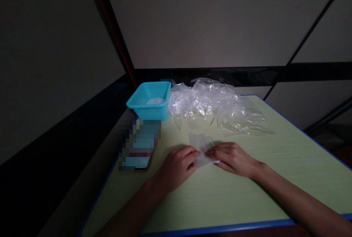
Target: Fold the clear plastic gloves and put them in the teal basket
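Observation:
A small, thin, translucent white sheet (202,142), perhaps plastic film or a little bag, lies low over the table between my two hands. On its left edge, the fingers of my left hand (180,165) are pinched closed. My right hand (232,158) grips the opposite side, its fingers pressed together with the thumb below. Behind the sheet spreads a heap of clear plastic bags (203,99), crumpled and shiny. Both hands are apart from that heap.
A turquoise plastic basin (150,112) with something white inside stands at the back left. In front of it lies a pixelated flat object (141,143), dark-edged. The pale green table (220,204) has a blue edge, and walls rise behind and to the left.

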The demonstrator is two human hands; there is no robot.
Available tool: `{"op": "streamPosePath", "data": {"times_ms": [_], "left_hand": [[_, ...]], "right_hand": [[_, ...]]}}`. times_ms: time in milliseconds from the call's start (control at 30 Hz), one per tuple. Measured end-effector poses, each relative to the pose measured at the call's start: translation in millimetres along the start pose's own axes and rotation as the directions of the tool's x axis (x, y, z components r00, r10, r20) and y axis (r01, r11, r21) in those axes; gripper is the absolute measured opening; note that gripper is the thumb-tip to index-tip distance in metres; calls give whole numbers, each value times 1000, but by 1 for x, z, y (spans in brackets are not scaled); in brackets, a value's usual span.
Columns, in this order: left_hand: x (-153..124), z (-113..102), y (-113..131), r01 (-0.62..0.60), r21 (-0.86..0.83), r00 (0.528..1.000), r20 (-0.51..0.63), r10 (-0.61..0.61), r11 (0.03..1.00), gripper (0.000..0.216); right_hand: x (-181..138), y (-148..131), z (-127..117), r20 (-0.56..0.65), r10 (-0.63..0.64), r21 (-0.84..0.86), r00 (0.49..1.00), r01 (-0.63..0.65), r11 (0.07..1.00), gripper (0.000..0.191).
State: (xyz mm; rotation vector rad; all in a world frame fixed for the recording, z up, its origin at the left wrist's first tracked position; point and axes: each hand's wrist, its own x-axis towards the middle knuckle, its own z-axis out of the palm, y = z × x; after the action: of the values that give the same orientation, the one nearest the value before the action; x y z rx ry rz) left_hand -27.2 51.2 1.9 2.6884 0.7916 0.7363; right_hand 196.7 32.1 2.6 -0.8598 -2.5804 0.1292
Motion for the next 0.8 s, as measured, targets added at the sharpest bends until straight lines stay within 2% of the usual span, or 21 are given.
{"op": "streamPosePath", "data": {"times_ms": [100,200,333,400,533,667,800], "left_hand": [[1,4,-4,163,-250,983,-40,-178,954,25],[5,5,-9,282,-380,946,-39,-320,881,21],[14,4,-14,378,-460,908,12,-420,804,9],[19,3,-17,421,-506,887,57,-458,753,4],[30,4,-27,471,-543,856,90,-509,695,4],[34,10,-35,487,-533,830,36,-556,692,12],[32,15,-37,485,-521,813,-27,-581,703,27]], "right_hand": [[2,-2,-1,1,147,70,989,-147,987,25],[8,-2,-3,-8,317,208,948,-309,928,21],[25,9,-6,126,487,528,864,-474,705,17],[33,17,-5,192,504,611,842,-504,610,20],[43,29,0,238,527,641,816,-539,546,21],[45,30,5,237,579,650,780,-570,502,16],[44,27,9,187,648,648,738,-589,484,35]]}}
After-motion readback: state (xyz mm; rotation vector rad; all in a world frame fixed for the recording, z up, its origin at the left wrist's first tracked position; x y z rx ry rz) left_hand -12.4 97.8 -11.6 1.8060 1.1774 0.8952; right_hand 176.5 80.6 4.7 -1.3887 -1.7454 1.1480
